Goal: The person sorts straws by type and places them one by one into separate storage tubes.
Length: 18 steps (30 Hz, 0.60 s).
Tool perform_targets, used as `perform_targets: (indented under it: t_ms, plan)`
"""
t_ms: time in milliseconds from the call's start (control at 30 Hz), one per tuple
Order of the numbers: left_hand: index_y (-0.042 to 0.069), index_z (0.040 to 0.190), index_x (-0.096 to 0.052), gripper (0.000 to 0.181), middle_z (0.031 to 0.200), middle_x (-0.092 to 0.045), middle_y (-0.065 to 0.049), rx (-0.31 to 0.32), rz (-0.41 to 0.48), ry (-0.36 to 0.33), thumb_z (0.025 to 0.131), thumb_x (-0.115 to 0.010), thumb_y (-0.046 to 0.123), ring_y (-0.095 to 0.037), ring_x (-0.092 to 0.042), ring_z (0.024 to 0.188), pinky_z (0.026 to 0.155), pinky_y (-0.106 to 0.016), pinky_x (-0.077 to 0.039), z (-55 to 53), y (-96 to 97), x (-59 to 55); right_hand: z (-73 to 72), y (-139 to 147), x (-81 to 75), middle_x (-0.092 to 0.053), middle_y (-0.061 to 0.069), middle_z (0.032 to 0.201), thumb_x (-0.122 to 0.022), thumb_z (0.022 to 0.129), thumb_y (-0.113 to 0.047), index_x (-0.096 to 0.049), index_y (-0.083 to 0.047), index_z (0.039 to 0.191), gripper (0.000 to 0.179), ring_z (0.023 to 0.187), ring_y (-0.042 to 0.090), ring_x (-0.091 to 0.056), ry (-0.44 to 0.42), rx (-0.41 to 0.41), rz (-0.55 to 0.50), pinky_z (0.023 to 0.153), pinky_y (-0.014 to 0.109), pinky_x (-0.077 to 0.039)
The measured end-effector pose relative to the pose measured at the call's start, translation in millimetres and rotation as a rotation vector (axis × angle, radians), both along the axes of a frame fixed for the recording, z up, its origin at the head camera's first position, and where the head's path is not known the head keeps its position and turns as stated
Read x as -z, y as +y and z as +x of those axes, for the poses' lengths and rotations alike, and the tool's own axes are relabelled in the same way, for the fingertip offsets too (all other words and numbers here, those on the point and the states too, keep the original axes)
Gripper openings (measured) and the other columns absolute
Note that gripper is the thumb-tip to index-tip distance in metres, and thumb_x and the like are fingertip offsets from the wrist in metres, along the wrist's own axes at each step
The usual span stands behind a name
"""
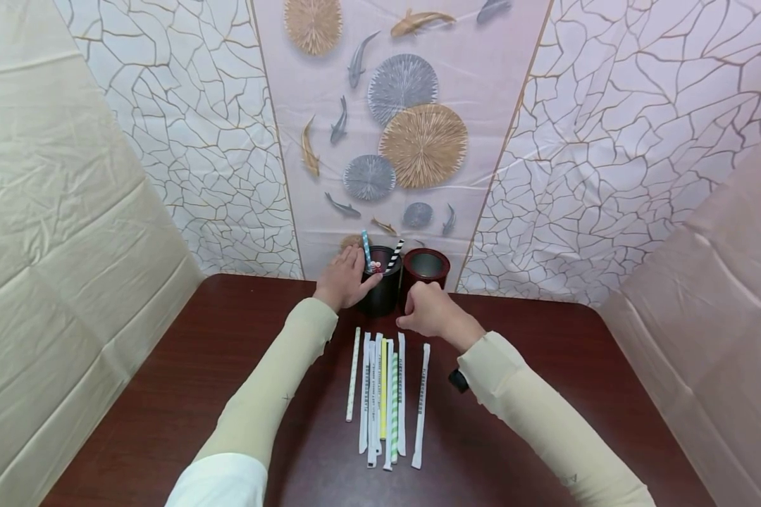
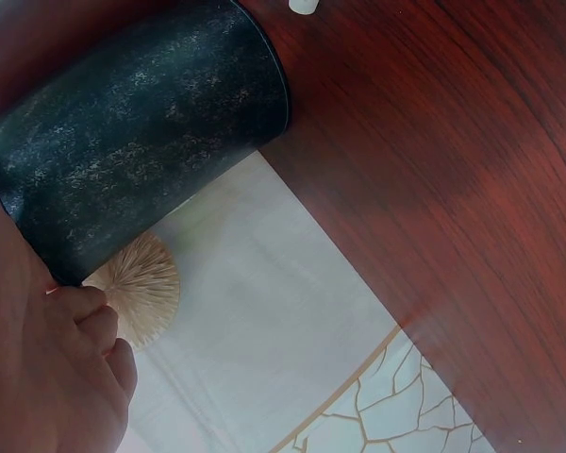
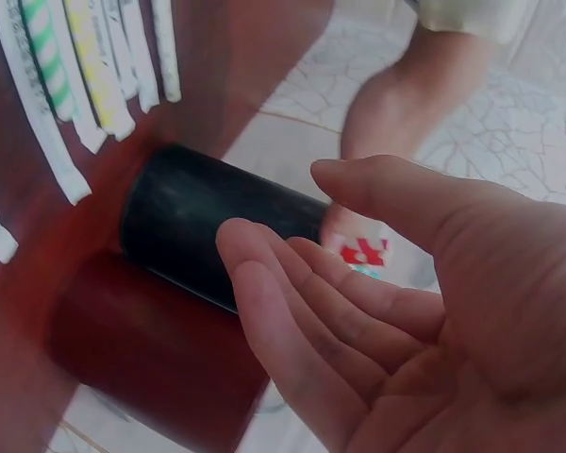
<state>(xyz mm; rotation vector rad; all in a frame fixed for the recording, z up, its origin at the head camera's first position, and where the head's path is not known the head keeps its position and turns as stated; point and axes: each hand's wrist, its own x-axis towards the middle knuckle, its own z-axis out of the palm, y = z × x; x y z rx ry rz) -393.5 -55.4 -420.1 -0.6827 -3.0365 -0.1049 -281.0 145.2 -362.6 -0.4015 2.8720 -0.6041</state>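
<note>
My left hand point(image 1: 345, 279) holds the black cup point(image 1: 380, 299) at its rim, thumb across the front side. Inside that cup stand a blue patterned straw point(image 1: 366, 246), a black-and-white striped straw point(image 1: 395, 255) and a red-and-white straw point(image 1: 375, 267). In front of the dark red cup point(image 1: 445, 266) hovers my right hand point(image 1: 436, 313); the right wrist view shows its fingers loosely bent with nothing in them. Below the hands lie several straws: a pale patterned one point(image 1: 353, 373), a yellow one point(image 1: 383, 387), a green-striped one point(image 1: 394, 408) and white-wrapped ones, including one apart point(image 1: 421, 405).
Both cups stand side by side near the back edge of the dark brown table point(image 1: 228, 366). Right behind them hangs a patterned cloth point(image 1: 330, 239). Beige cloth walls point(image 1: 101, 246) close off both sides. A small black object point(image 1: 459, 380) shows at the right sleeve.
</note>
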Motion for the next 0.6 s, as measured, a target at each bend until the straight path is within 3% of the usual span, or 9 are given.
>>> perform_targets:
  t_ms: [267, 600]
  plan:
    - [-0.003, 0.168, -0.014, 0.086, 0.177, -0.015, -0.021, 0.002, 0.02, 0.004, 0.112, -0.025, 0.062, -0.033, -0.014, 0.166, 0.136, -0.043, -0.016, 2.0, -0.6, -0.3, 4.8, -4.6, 28.6, -0.072, 0.003, 0.066, -0.079, 0.096, -0.022, -0.073, -0.008, 0.07, 0.03, 0.058, 0.014, -0.066, -0.066, 0.032, 0.011, 0.055, 0.027, -0.052]
    - [-0.002, 0.168, -0.013, 0.087, 0.177, -0.014, -0.02, 0.0, 0.024, -0.003, 0.111, -0.025, 0.062, -0.033, -0.013, 0.167, 0.136, -0.042, -0.016, 1.5, 0.6, 0.0, 7.2, -10.1, 63.3, -0.072, 0.007, 0.072, -0.079, 0.095, -0.019, -0.076, -0.008, 0.082, 0.018, 0.062, 0.016, -0.067, -0.12, 0.042, -0.016, 0.061, 0.029, -0.056]
